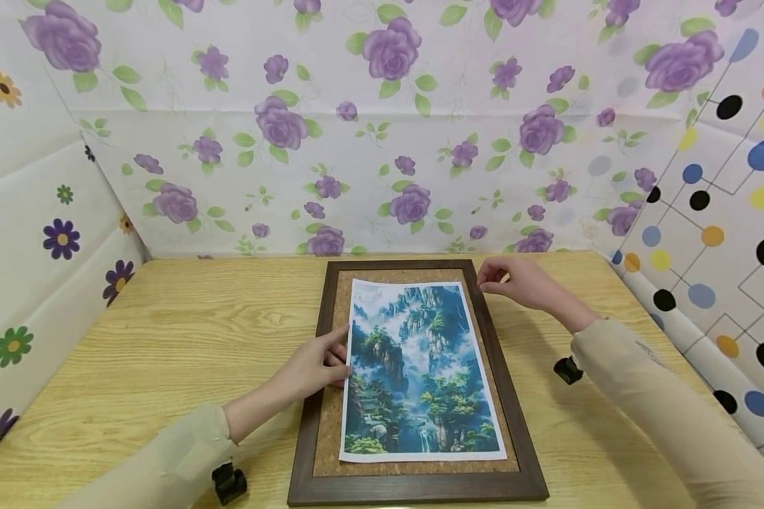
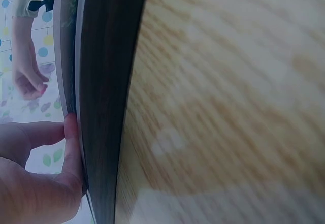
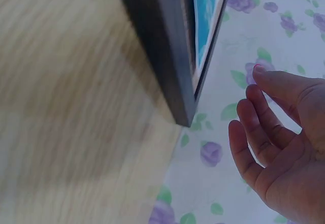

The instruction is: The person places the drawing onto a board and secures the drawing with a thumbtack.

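A landscape picture printed on paper (image 1: 423, 367) lies over a cork board (image 1: 414, 469) with a dark brown wooden frame (image 1: 420, 488). At the paper's left edge, my left hand (image 1: 312, 364) holds it between thumb and fingers; some fingertips are hidden. The left wrist view shows these fingers (image 2: 73, 148) meeting at the paper's edge, just beyond the frame's side. My right hand (image 1: 516, 283) is by the frame's upper right corner, apart from the paper. Its thumb and index finger pinch a tiny red thing (image 3: 257, 66), mostly hidden, kind unclear.
Light wood-grain table (image 1: 216, 332) extends on both sides of the board. A floral sheet (image 1: 356, 177) hangs behind it, and a dotted sheet (image 1: 713, 283) borders the right side. Another flowered sheet (image 1: 32, 283) stands on the left.
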`<state>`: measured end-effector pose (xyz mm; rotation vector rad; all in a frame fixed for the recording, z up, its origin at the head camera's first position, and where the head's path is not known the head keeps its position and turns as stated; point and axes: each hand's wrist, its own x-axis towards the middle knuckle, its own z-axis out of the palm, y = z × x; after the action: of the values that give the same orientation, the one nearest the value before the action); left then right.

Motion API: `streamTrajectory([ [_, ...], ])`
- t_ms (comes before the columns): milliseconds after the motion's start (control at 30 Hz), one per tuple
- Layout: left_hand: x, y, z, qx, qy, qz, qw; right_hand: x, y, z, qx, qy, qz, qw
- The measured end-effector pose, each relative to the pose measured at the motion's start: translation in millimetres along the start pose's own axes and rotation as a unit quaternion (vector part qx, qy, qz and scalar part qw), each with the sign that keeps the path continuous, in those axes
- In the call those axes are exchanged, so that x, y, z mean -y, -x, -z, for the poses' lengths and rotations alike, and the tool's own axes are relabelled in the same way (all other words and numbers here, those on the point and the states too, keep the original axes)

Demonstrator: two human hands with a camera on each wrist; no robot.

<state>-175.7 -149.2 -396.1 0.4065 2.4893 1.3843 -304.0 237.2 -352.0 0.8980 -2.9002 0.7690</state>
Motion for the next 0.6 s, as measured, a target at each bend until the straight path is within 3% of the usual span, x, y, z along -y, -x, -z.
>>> streamTrajectory([
  [333,-1.6,0.9,0.4,0.006,0.006,-0.003,1.0000,22.7,-32.9,-5.2,0.027,-0.015,0.006,0.9995],
  [600,-0.5,-0.1,-0.2,0.002,-0.002,-0.001,1.0000,40.2,-64.7,-21.2,0.062,-0.036,0.018,0.9973],
])
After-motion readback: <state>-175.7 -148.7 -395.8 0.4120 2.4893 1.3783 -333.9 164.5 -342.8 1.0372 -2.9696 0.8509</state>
